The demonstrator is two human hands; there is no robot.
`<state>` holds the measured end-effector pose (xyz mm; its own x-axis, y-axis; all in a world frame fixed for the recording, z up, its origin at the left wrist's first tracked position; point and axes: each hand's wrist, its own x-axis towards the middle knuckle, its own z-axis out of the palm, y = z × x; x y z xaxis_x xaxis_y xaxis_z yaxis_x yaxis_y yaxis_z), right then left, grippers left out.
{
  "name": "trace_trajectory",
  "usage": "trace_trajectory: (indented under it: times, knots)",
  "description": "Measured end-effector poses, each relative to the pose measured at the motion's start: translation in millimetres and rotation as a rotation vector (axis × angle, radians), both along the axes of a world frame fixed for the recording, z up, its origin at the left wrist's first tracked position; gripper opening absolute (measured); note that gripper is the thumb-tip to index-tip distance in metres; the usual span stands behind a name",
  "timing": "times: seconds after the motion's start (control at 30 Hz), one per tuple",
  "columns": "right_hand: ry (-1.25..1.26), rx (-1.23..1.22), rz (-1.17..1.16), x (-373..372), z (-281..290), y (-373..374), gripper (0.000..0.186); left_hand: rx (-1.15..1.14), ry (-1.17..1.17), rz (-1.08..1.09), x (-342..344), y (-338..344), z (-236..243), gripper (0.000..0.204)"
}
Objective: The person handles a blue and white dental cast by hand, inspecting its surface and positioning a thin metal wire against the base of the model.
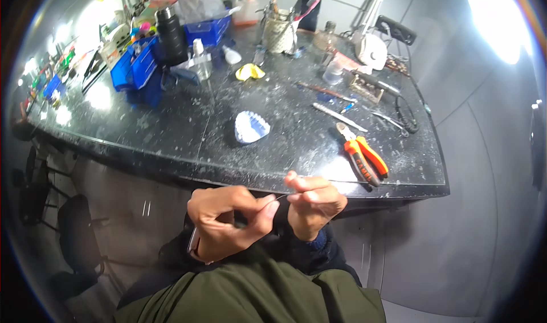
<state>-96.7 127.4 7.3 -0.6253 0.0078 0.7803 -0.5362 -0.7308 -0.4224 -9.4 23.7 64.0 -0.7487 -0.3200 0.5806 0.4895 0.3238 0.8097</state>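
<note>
My left hand [231, 220] is closed, its thumb and forefinger pinching a short thin wire [281, 197] just off the bench's front edge. My right hand [314, 204] faces it, fingers bent and the other end of the wire at its fingertips. A narrow shiny strip [194, 241] shows at the left wrist; I cannot tell what it is. Beyond the hands, a pale blue-white dental cast [250, 128] rests on the bench. Wire cutters with orange and black handles [363, 156] lie on the bench to the right.
The black, scuffed bench [188, 135] carries a yellow moulded piece [249, 72], a blue bin [134, 66], a dark bottle [170, 37] and a tool pot [280, 33]. A white pencil-like tool [339, 117] and other slim tools lie right. A chair [80, 232] stands at left.
</note>
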Motion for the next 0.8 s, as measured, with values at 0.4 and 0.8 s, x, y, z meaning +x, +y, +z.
trace_trajectory:
  times: [0.4, 0.8]
  knots:
    - [-0.009, -0.170, 0.282, 24, 22, -15, 0.019, 0.066, 0.810, -0.147, -39, -9, -21, 0.026]
    - [0.182, -0.237, -0.010, 28, 15, -37, 0.018, 0.093, 1.164, 0.135, -58, 15, -25, 0.022]
